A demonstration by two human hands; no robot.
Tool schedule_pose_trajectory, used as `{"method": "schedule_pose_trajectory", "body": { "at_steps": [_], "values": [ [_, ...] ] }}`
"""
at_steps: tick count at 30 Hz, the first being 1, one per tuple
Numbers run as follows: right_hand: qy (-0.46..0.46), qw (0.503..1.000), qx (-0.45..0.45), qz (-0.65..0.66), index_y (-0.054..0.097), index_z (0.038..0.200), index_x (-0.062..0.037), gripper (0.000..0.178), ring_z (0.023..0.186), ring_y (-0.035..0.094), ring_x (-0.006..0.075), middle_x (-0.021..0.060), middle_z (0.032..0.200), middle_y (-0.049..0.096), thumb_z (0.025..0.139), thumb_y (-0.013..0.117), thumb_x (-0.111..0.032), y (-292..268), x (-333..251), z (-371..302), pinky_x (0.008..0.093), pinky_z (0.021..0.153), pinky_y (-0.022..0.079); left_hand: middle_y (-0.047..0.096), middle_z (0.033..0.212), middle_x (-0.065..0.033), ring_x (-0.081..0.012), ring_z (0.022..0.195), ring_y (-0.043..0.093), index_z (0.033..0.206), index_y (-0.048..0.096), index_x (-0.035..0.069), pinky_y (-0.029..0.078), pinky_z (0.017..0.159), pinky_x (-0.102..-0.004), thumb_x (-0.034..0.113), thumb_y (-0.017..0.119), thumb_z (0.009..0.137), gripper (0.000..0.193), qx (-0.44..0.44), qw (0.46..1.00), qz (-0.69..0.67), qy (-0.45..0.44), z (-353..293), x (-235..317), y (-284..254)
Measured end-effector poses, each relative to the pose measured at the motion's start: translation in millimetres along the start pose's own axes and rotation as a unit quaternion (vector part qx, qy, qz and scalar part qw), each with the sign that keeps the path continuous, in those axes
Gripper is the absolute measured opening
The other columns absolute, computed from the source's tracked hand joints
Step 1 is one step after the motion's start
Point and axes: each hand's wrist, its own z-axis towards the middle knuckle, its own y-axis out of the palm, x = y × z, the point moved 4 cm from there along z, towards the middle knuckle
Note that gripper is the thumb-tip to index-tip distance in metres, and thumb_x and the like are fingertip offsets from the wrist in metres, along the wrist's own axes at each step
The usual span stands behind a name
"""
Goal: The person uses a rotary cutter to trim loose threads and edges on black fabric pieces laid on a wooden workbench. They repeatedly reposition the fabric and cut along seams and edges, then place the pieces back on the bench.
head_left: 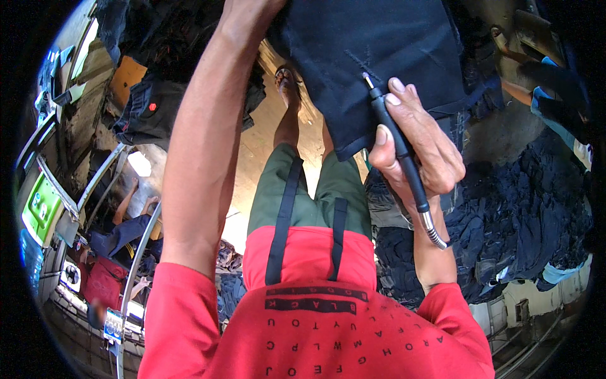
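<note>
Right hand (416, 145) is gripping a black pen-shaped rotary tool (398, 142), its tip touching dark denim fabric (379, 38) hanging in front. Left hand is reaching up out of view; grip can't be told. Dark jeans pile (524, 215) is lying at right.

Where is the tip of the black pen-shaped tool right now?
In the head view, upper centre-right: the black pen-shaped tool is in the right hand, its tip against the dark denim garment.
</note>
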Motion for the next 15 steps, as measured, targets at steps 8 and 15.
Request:
{"method": "schedule_pose_trajectory", "body": {
  "at_steps": [8,15],
  "values": [
    [0.006,0.999,-0.021,0.026,0.081,0.113,0.0053,0.031,0.11,0.081,0.0377,0.0218,0.106,0.082,0.083,0.081,-0.002,-8.3,-3.9,-7.1,0.0498,0.103,0.065,0.077,0.109,-0.0205,-0.0384,0.103,0.074,0.106,0.076,-0.001,0.056,0.093,-0.0471,0.044,0.092,0.083,0.053,-0.005,1.0,-0.004,0.004,1.8,4.5,-1.6],
    [0.081,0.991,0.018,0.106,0.077,0.117,0.0078,0.028,0.113,0.08,0.0364,0.0247,0.114,0.081,0.094,0.079,-0.008,-35.9,0.6,-24.6,0.0484,0.105,0.063,0.071,0.129,-0.0178,-0.0362,0.124,0.064,0.133,0.067,0.003,0.045,0.111,-0.0487,0.056,0.091,0.082,0.077,-0.009,1.0,0.009,-0.003,8.1,3.2,-8.8]
  ]
}}
